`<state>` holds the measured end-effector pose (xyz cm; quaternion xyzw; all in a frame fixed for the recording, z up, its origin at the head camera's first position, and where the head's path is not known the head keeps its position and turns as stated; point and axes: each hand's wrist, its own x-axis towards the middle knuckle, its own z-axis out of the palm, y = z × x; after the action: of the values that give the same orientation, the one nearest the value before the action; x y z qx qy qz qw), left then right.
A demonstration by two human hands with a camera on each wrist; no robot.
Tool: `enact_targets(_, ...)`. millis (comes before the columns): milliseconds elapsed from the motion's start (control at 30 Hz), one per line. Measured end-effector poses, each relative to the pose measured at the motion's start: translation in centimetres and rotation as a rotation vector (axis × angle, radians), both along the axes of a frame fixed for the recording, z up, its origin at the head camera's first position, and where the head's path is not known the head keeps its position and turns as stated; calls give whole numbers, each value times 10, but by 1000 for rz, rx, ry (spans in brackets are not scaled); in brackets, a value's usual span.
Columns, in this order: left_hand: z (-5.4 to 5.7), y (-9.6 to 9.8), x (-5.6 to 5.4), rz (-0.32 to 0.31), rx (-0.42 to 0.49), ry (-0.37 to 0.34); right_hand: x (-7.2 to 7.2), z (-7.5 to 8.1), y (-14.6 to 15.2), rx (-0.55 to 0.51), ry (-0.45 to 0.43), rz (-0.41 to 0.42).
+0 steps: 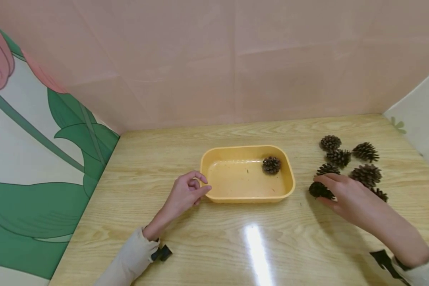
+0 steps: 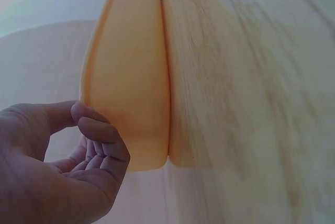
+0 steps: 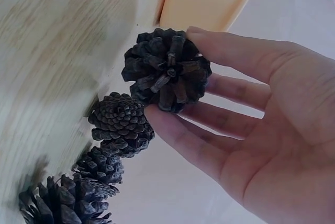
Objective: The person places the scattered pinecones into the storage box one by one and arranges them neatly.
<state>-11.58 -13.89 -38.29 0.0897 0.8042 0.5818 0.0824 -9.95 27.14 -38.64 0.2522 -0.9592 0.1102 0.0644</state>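
Observation:
A dark brown pine cone (image 3: 166,70) is held between the thumb and fingers of my right hand (image 1: 357,202), at the near left of the pine cone group. In the right wrist view its scales face the camera, close over the wooden table (image 3: 47,51). My left hand (image 1: 186,190) pinches the rim at the left end of a yellow plastic tub (image 1: 248,198), its other fingers curled outside the wall. Inside the tub, one pine cone (image 1: 271,165) lies toward the right end.
Several loose pine cones, among them one at the back (image 1: 330,143) and a larger one (image 1: 366,175), lie on the table's right side. A pink covering (image 1: 232,71) rises behind the table. A flower-patterned wall panel (image 1: 32,206) borders the left, and a white wall (image 1: 425,115) the right.

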Motion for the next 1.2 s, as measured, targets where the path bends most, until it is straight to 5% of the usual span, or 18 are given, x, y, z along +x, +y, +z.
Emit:
enact_targets(167, -3, 0, -2, 3, -9, -7, 0, 3, -2, -5, 27, 5)
enact_targets(467, -33, -7, -13, 9, -21, 2, 2, 6, -4, -23, 80, 10)
enact_targets(733, -34, -8, -12, -3, -4, 34, -3, 9, -5, -109, 250, 104)
enact_targets(1200, -32, -8, -12, -2, -3, 28, -4, 22, -9, -105, 273, 108)
